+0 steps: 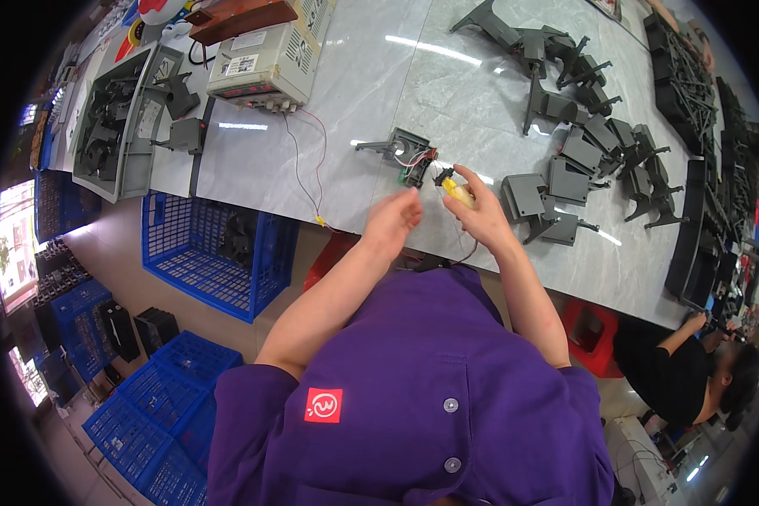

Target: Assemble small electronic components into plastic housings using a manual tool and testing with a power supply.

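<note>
My right hand [481,212] pinches a small yellow part [459,191] between thumb and fingers, closed firmly on it, with a dark connector tip poking out toward the grey module [409,154] just left of it on the table [354,101]. My left hand [390,221] hovers nearer me than the module, fingers loosely curled and holding nothing that I can make out. The module lies flat with red and white wires bunched at its right end, and thin wires [305,160] trail from it back toward the power supply [266,63] far up-left of it. To the right of the module a scatter of grey brackets [565,181] lies well apart from my work. As I judge it, the step is mating the yellow part to the module's wired end: I would steady the module with the left hand first, pressing it flat, then bring the part in squarely along the socket's line, keeping the loose wires out of the joint. Forcing it at an angle could bend a pin or pinch a wire.
</note>
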A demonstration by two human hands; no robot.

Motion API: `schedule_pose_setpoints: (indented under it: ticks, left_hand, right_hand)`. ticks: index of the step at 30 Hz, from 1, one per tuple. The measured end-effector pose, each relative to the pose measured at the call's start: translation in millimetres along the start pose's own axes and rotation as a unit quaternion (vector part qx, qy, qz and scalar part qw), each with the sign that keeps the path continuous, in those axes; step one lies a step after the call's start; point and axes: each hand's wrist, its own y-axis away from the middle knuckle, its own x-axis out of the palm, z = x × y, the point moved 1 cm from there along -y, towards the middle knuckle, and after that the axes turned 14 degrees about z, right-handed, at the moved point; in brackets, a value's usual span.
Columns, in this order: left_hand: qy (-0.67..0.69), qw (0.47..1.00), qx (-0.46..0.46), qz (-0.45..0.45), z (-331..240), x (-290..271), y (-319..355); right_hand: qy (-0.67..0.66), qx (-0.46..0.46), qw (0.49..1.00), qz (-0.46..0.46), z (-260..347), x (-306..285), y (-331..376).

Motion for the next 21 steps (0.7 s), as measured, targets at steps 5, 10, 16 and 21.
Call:
schedule_pose_setpoints:
  ticks: [5, 10, 16, 21]
  left_hand:
    - [-0.217, 0.922, 0.219, -0.235, -20, -4, -14]
    - [-0.456, 0.674, 0.467, -0.344, -36, 25, 1]
    - [-0.775, 0.463, 0.43, 0.0, -96, 89, 12]
    - [-0.731, 0.567, 0.366, -0.095, -131, 53, -14]
  right_hand:
    - [-0.042, 0.007, 0.999, 0.01, 0, 2, -4]
    - [0.01, -0.044, 0.999, -0.005, 1, 4, -4]
    - [0.016, -0.024, 1.0, -0.011, 3, 19, -7]
    - [-0.062, -0.022, 0.998, 0.01, -26, 18, -20]
